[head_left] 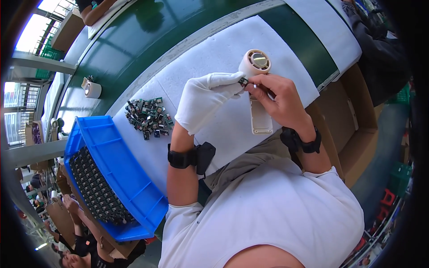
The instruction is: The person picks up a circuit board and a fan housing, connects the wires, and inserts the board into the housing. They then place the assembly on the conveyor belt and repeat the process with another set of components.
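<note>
One green circuit board is pinched by the white-gloved left hand and bare right hand, cream plastic housing seemingly unclosed.

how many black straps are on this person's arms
2: one black strap around the left forearm, another black strap around the right forearm.

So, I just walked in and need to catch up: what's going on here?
The person's gloved left hand and bare right hand are pinching a small circuit board between them. Just beyond the hands sits a pale round fan-like head, with a pale casing on the near side; the hands hide whether they join. A heap of boards lies to the left, near a blue bin.
</note>
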Motion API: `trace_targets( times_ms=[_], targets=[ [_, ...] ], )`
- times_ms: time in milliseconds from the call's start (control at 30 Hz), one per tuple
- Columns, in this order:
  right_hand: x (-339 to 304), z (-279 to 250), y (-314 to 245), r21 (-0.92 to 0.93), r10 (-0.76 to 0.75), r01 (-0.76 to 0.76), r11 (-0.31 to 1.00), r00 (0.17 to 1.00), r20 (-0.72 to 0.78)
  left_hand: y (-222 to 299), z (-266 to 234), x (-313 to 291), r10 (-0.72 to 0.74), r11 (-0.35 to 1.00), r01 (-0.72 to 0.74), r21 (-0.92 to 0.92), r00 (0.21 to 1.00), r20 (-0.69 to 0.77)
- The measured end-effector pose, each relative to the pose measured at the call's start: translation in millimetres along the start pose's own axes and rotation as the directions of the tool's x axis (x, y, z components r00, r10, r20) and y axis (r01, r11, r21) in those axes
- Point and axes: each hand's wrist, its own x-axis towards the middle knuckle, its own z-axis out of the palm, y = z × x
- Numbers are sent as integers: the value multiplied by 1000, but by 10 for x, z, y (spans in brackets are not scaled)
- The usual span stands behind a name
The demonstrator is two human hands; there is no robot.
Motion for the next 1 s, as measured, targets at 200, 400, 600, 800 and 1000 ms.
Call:
trace_targets(
  times_ms=[200, 400, 600, 800, 1000],
  targets=[
    [-8, -31, 4, 81, 49, -51, 995, 998, 27, 16, 33, -17, 3, 998, -4, -58, 1000, -8],
    [-18, 55, 70, 168, 81, -71, 983, 995, -50, -22, 6, 18, -101, 993, 101, -67, 995, 11],
    [19, 143, 89, 193, 153, -136, 972, 985, -76, -116, -50, 56, 3, 1000, -3, 21, 1000, 7],
    [82, 141, -14, 124, 164, -150, 981, 980, -110, -50, -14, 67, -51, 998, 54, 15, 989, -136],
    [69, 120, 64, -16, -92, 90, 996, 979, -183, -18, -20, 61, -57, 997, 65, 49, 989, -136]
  ],
)
